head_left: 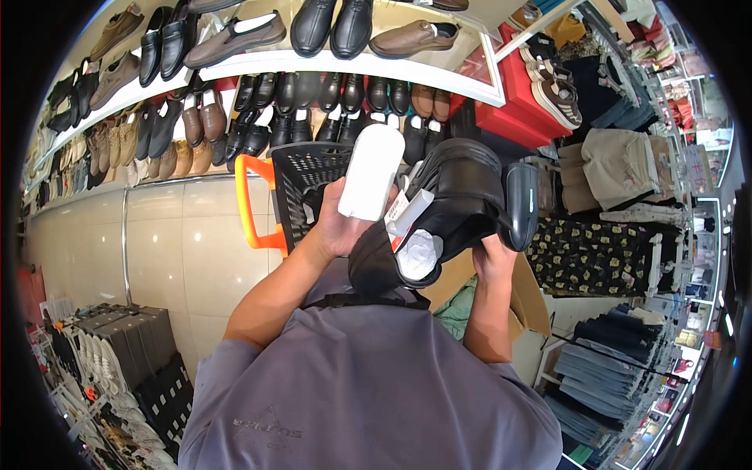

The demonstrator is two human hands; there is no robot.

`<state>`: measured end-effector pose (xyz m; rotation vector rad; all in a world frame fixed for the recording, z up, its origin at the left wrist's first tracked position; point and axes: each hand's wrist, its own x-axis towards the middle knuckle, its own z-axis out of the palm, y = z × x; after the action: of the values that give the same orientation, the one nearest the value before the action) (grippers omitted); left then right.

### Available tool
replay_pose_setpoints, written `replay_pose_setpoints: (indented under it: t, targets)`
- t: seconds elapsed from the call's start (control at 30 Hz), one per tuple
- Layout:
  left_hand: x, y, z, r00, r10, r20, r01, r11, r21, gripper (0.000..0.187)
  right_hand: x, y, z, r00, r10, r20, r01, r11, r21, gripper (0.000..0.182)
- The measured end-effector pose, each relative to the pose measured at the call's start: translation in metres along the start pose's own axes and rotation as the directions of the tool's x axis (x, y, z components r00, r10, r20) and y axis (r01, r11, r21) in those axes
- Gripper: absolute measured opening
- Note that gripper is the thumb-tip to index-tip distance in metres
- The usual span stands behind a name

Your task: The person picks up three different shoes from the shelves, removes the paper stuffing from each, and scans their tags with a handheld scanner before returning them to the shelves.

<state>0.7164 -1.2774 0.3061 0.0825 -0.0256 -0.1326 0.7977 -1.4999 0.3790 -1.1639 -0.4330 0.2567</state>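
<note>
My left hand [345,223] is closed around the lower end of a long white rounded piece [372,168], held up in front of me. Beside it is a bulky black leather-like item [470,180] with layered curved edges. Crumpled white paper [419,254] fills its opening, and a small white tag [398,206] shows near the left edge. My right hand [493,254] grips the black item from below on its right side, most fingers hidden behind it. A smooth dark rounded part [521,207] stands just above that hand. I cannot tell the black item's exact kind.
A black shopping basket [313,168] with an orange handle [249,204] stands ahead. Shoe shelves [352,66] run across the front. An open cardboard box [529,301] lies below my right arm. Clothes racks [611,368] line the right; boxes [129,341] stand at left.
</note>
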Motion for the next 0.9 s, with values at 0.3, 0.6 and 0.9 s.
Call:
replay_pose_setpoints:
  t: [0.3, 0.6, 0.9]
  targets:
    - [0.000, -0.004, -0.004, 0.999, -0.022, -0.024, 0.022, 1.000, 0.011, 0.074, -0.046, -0.051, -0.011, 0.932, 0.052, 0.360, 0.156, 0.837, -0.524, 0.036]
    - [0.002, -0.007, -0.011, 0.998, -0.032, 0.046, 0.034, 0.999, -0.041, 0.074, -0.066, -0.032, -0.006, 0.913, 0.007, 0.408, 0.304, 0.655, -0.691, 0.042]
    - [0.000, -0.002, 0.003, 0.996, -0.027, -0.081, 0.030, 0.999, 0.040, 0.077, 0.021, 0.004, -0.004, 0.995, -0.078, 0.058, 0.073, 0.994, 0.080, 0.068]
